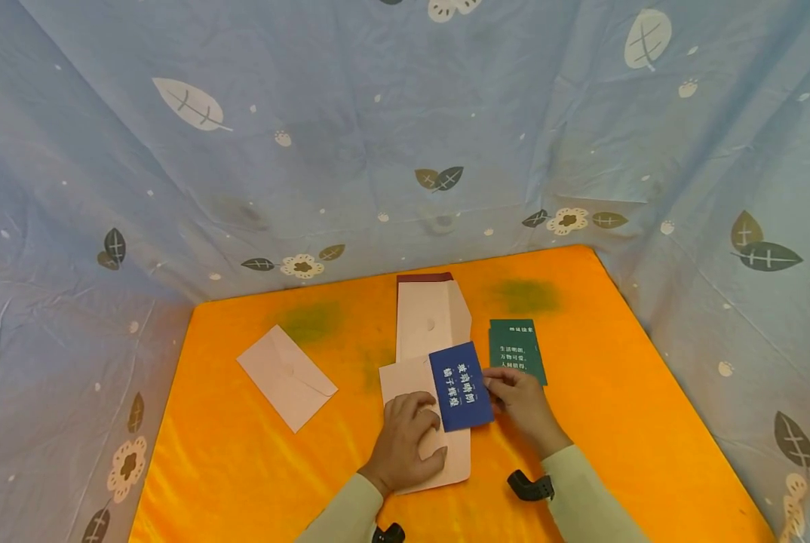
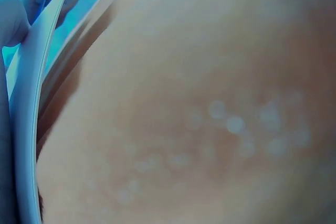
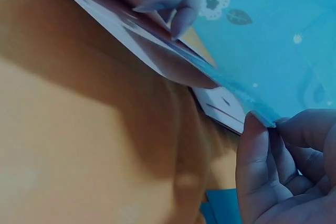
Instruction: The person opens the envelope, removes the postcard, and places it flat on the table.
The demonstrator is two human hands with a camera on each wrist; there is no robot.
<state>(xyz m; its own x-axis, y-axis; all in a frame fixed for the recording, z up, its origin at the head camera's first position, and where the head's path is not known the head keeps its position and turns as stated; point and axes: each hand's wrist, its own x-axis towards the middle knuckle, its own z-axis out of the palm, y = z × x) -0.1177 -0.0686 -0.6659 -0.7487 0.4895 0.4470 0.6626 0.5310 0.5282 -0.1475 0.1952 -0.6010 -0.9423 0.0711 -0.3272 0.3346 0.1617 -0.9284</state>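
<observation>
In the head view, my left hand (image 1: 408, 441) lies over a pink envelope (image 1: 405, 375) and holds it, fingers bent on its face. A blue card (image 1: 456, 411) with white lettering meets the envelope's mouth along its left edge; how far it reaches inside I cannot tell. At the card's right edge, my right hand (image 1: 522, 403) pinches it between thumb and fingers. The right wrist view shows the card seen edge-on, with its end between the fingertips (image 3: 255, 135). Close up in the left wrist view, the envelope's pale edge (image 2: 31, 103) stands nearly upright.
Beyond my hands lie another pink envelope (image 1: 418, 309) with its flap open and a dark red piece (image 1: 424, 277) under its far end. A closed pink envelope (image 1: 286, 377) is at the left. Green lettered cards (image 1: 512, 339) lie at the right on the orange cloth (image 1: 615, 400).
</observation>
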